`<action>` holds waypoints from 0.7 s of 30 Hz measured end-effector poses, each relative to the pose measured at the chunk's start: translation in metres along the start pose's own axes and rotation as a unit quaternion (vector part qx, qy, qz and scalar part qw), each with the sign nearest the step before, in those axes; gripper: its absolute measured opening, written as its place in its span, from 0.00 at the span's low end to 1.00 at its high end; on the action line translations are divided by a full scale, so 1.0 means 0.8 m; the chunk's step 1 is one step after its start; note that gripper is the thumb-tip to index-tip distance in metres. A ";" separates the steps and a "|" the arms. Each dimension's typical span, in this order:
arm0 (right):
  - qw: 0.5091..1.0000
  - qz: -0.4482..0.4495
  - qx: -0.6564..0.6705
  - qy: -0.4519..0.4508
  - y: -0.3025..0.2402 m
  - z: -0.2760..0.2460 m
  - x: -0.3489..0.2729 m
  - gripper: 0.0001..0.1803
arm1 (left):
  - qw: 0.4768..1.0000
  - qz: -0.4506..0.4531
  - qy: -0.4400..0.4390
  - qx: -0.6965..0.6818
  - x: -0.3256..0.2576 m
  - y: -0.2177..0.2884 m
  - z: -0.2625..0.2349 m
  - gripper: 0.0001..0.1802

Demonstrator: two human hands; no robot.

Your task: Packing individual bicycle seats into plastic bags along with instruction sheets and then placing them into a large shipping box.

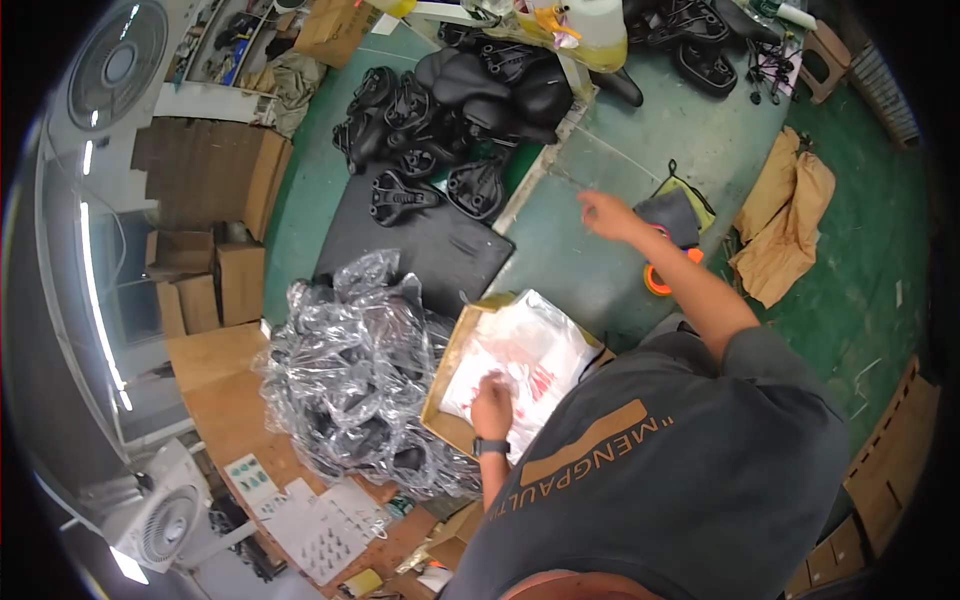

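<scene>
My left hand (491, 407), with a dark watch at its wrist, reaches into an open cardboard box (437, 422) against my body. Its fingers are closed on a plastic bag (520, 352) in a stack of clear-white bags with red print. My right hand (606, 217) is stretched out over the green tabletop (560, 240); its fingers are partly curled and apart, and I see nothing held. Nearest to it lie a dark grey cloth (668, 215) with a yellow-green edge and an orange tape roll (655, 280), partly behind my forearm.
Left of the box is a heap of plastic-wrapped saddles (360, 370). Bare black bicycle saddles (470, 100) pile up beyond a black mat (410, 250). Brown paper (785, 220) lies at right. A yellowish liquid jug (595, 35) stands at the far edge; fans (170, 515) are at left.
</scene>
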State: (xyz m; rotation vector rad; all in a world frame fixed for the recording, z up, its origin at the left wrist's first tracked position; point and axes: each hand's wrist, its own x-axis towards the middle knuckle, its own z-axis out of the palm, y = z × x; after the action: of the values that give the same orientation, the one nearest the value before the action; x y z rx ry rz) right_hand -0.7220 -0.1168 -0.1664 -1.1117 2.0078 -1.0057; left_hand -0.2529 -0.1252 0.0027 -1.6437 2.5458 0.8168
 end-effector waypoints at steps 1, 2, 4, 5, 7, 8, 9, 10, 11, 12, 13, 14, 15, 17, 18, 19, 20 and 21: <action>1.000 0.001 -0.015 0.018 -0.007 -0.009 0.044 0.28 | 0.997 -0.001 -0.055 0.057 -0.007 0.001 -0.002 0.12; 0.999 0.001 -0.028 0.036 -0.022 -0.015 0.090 0.29 | 0.995 -0.026 -0.074 0.056 -0.016 0.005 0.001 0.11; 0.992 -0.055 -0.063 0.089 -0.018 -0.009 0.188 0.33 | 0.995 -0.049 -0.086 0.027 -0.026 0.016 0.015 0.11; 0.993 -0.058 -0.052 0.088 -0.016 0.003 0.233 0.33 | 0.996 -0.055 -0.076 -0.002 -0.033 0.019 0.024 0.11; 0.972 -0.051 -0.188 0.133 -0.010 0.031 0.302 0.37 | 0.985 -0.156 -0.076 -0.005 -0.039 0.042 0.035 0.11; 0.975 -0.059 -0.177 0.122 -0.017 0.047 0.322 0.37 | 0.978 -0.193 -0.076 -0.015 -0.050 0.042 0.045 0.12; 0.959 -0.043 -0.231 0.160 -0.025 0.058 0.337 0.34 | 0.977 -0.200 -0.064 -0.038 -0.064 0.029 0.060 0.11; 0.937 -0.031 -0.287 0.196 -0.033 0.070 0.348 0.32 | 0.969 -0.213 -0.046 -0.120 -0.078 0.027 0.072 0.11; 0.924 -0.021 -0.303 0.233 -0.034 0.075 0.357 0.23 | 0.955 -0.220 -0.029 -0.198 -0.085 0.029 0.078 0.11; 0.926 -0.005 -0.303 0.227 -0.029 0.074 0.361 0.19 | 0.948 -0.267 -0.008 -0.173 -0.074 0.069 0.073 0.10; 0.927 0.011 -0.303 0.221 -0.023 0.071 0.364 0.14 | 0.946 -0.274 -0.004 -0.170 -0.066 0.078 0.069 0.10; 0.928 0.006 -0.309 0.208 -0.013 0.068 0.364 0.12 | 0.953 -0.257 -0.002 -0.161 -0.065 0.085 0.065 0.10; 0.928 0.000 -0.317 0.195 -0.007 0.063 0.359 0.10 | 0.959 -0.240 0.000 -0.154 -0.059 0.101 0.061 0.11; 0.938 -0.008 -0.304 0.167 -0.012 0.059 0.330 0.14 | 0.957 -0.252 0.008 -0.145 -0.060 0.112 0.058 0.12; 0.946 -0.003 -0.272 0.175 -0.022 0.054 0.314 0.16 | 0.961 -0.216 0.008 -0.173 -0.059 0.102 0.066 0.13; 0.953 0.004 -0.242 0.185 -0.030 0.048 0.297 0.19 | 0.964 -0.177 0.007 -0.201 -0.058 0.092 0.073 0.13; 0.960 0.030 -0.228 0.158 -0.026 0.036 0.280 0.23 | 0.941 -0.230 -0.046 -0.242 -0.053 0.084 0.080 0.11; 0.957 0.033 -0.233 0.170 -0.022 0.029 0.256 0.23 | 0.943 -0.218 -0.050 -0.245 -0.047 0.086 0.085 0.11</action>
State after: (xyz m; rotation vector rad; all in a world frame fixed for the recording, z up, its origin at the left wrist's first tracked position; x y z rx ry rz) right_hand -0.7886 -0.3106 -0.1954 -1.1530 2.6375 -0.7422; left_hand -0.3129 -0.0425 -0.0163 -2.1067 1.8809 1.5054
